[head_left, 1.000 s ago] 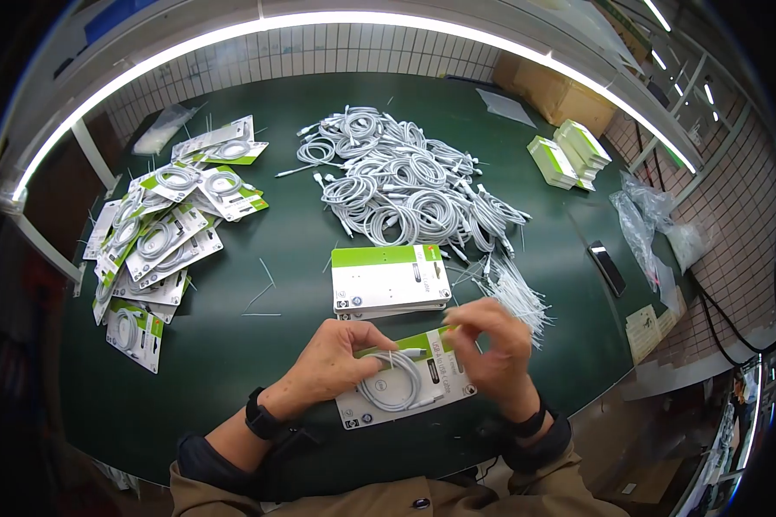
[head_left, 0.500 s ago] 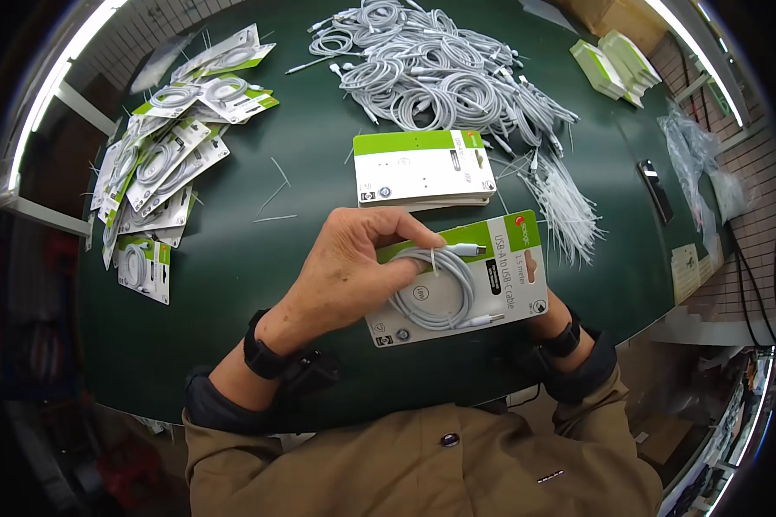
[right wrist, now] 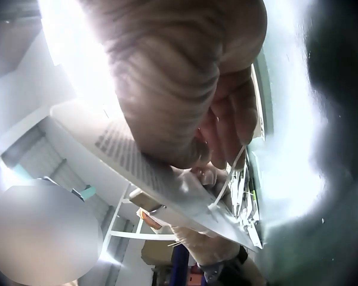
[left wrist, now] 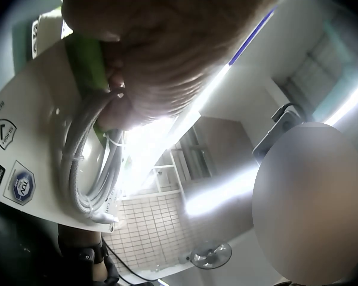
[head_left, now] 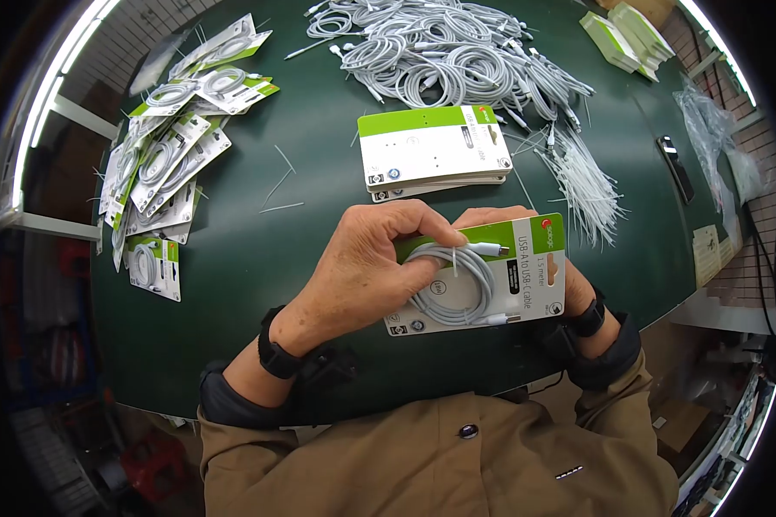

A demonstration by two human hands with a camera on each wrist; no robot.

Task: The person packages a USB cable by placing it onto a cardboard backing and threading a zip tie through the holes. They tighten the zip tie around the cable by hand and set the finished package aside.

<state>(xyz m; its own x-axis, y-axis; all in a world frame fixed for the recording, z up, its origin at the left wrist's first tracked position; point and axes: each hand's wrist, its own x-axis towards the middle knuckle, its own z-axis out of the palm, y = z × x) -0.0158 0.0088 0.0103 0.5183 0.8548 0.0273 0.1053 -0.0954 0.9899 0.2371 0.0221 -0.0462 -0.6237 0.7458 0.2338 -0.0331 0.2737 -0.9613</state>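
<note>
A white and green retail card [head_left: 535, 267] printed "USB-A to USB-C cable" is held up over the table, tilted. On its front lies a coiled white USB cable [head_left: 483, 289], its USB-C plug at the top. My left hand [head_left: 362, 258] pinches the coil between thumb and forefinger at the card's upper left, beside a thin white cable tie [head_left: 455, 261] looped round it. Mostly hidden in the head view, my right hand [right wrist: 173, 89] is behind the card. In the right wrist view its curled fingers meet a tie tail [right wrist: 227, 182] sticking out of the card's back.
A stack of flat cards [head_left: 431, 159] lies just beyond. Behind it is a heap of coiled cables [head_left: 457, 69], with loose cable ties [head_left: 582, 185] to its right. Packed cards [head_left: 159, 164] pile up at left. A phone [head_left: 675, 168] and plastic bags [head_left: 707, 129] lie at right.
The card with the cable has come up off the table. My right hand has gone from the card's right end to behind it. The head view has tilted down.
</note>
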